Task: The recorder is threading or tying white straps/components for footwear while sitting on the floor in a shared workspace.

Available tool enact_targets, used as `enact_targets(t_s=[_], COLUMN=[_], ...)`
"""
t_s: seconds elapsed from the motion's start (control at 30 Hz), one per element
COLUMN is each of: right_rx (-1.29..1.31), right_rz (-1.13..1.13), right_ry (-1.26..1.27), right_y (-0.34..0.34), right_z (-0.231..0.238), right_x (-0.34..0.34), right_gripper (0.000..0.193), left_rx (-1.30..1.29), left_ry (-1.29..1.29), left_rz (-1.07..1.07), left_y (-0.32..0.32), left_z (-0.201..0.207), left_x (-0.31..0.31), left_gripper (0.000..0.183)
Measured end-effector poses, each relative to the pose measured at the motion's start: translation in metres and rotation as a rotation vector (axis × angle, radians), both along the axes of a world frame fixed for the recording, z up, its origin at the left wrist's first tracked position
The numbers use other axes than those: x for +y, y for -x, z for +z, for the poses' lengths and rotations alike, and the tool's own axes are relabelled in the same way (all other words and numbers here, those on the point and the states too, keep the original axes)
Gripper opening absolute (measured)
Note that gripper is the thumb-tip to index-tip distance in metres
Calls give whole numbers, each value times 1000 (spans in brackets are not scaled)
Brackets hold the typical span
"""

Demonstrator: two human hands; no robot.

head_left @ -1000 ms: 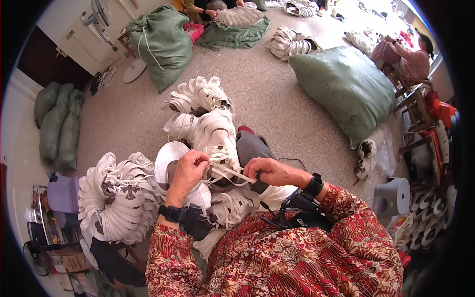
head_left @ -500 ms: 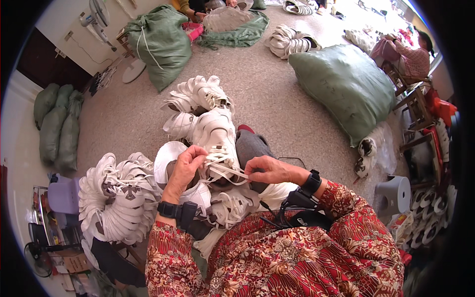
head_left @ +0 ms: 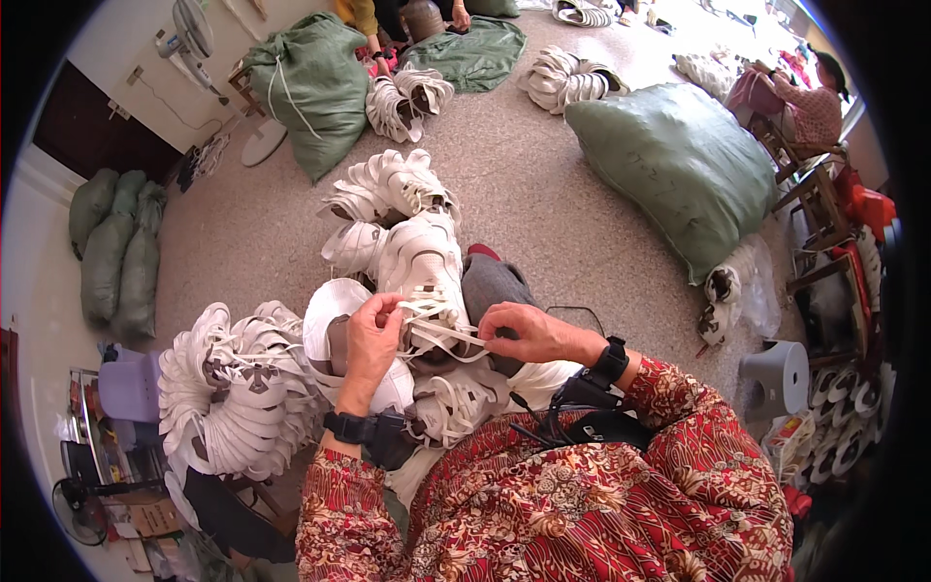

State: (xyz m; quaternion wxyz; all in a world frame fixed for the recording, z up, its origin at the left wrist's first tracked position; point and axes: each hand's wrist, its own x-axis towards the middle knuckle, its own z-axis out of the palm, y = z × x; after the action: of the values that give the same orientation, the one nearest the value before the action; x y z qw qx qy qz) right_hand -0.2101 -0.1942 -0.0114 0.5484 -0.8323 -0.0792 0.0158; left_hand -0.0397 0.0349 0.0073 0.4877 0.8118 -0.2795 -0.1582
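Note:
Between my hands lies a white shoe upper with pale laces threaded through its front. My left hand pinches a lace beside the eyelets, thumb against forefinger. On the other side my right hand is closed on a lace end, which stretches across the upper toward it. Under and around my left hand are more uppers, one with a round white opening. Another laced upper sits nearer my body. A curled stack of white uppers stands to my left.
Beyond the upper is a further stack of uppers. A large green sack lies at right, another green sack stands far left. A grey stool is at right, a lilac bin at left. Co-workers sit farther off.
My hands have barely moved, both still on the laces. At the back, a pale heap has left the green cloth, and a bundle of uppers now lies on the floor near a co-worker's hand.

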Motion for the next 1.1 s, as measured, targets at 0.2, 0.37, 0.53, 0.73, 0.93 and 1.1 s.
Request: enact_targets(t_s=[0.2, 0.37, 0.53, 0.73, 0.93, 1.1], right_rx=[19, -15, 1, -9, -25, -27], right_rz=[-2, -8, -4, -40, -50, -58], right_ry=[2, -10, -31, -53, -72, -62], right_y=[0, -2, -3, -3, -5, -6], right_z=[-1, -2, 1, -4, -2, -2], right_x=[-1, 0, 0, 0, 3, 3], right_gripper=[14, 15, 17, 18, 18, 18], left_rx=[-119, -77, -28, -542, -905, 32], left_ry=[-29, -5, 95, -56, -256, -18], left_rz=[36, 84, 183, -78, -121, -106], left_y=[5, 2, 12, 24, 24, 13], left_z=[1, -7, -1, 15, 16, 17], left_x=[-7, -2, -6, 0, -7, 2], left_gripper=[19, 18, 13, 16, 10, 5])
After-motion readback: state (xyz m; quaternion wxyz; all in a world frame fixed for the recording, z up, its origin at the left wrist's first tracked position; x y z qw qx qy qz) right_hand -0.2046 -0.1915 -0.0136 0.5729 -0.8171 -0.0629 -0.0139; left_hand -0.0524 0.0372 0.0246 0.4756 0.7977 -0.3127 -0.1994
